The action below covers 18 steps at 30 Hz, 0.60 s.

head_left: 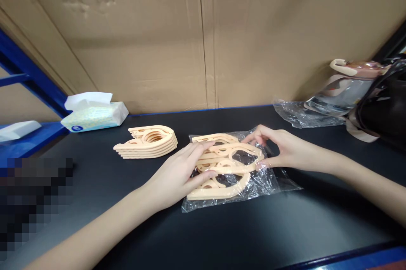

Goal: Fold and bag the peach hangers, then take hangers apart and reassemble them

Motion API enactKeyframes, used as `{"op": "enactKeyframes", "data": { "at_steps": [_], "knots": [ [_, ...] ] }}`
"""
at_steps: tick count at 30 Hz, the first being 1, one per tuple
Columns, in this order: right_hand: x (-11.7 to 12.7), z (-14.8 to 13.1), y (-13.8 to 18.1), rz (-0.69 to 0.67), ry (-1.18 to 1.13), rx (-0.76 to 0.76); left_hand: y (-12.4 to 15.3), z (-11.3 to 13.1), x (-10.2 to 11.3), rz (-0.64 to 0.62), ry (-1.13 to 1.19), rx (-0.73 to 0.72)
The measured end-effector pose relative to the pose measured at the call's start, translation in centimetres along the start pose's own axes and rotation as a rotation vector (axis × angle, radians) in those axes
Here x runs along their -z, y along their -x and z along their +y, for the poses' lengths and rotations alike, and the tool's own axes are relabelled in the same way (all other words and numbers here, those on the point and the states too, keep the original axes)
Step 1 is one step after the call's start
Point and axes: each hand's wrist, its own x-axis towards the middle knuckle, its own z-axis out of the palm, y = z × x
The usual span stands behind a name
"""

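Observation:
Several peach-coloured folding clothes hangers lie in and on a clear plastic bag in front of me, some overlapping. My left hand grips their left end, fingers over the far side and thumb on the near side. At their rounded right end, my right hand holds them between thumb and fingers, against the plastic. Whether the topmost hangers are inside the bag or on it, I cannot tell. To the left of my hands sits a neat stack of the same folding hangers.
A tissue pack stands at the back left, beside a blue metal frame. At the right are a water bottle, a crumpled clear bag and a black bag. Cardboard walls off the back of the black table.

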Motion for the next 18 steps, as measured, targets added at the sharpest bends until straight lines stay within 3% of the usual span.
{"op": "enactKeyframes", "data": {
  "at_steps": [8,14,18],
  "knots": [
    [-2.2,-0.4,-0.3,0.145,-0.014,-0.033,0.0,0.1,0.1,-0.001,0.007,0.003],
    [-1.0,0.0,-0.4,0.073,-0.082,-0.014,0.0,0.1,0.3,-0.003,0.016,0.006],
    [-1.3,0.4,-0.6,0.102,-0.170,-0.013,-0.1,0.0,0.3,-0.003,0.015,-0.006]
  ]
}}
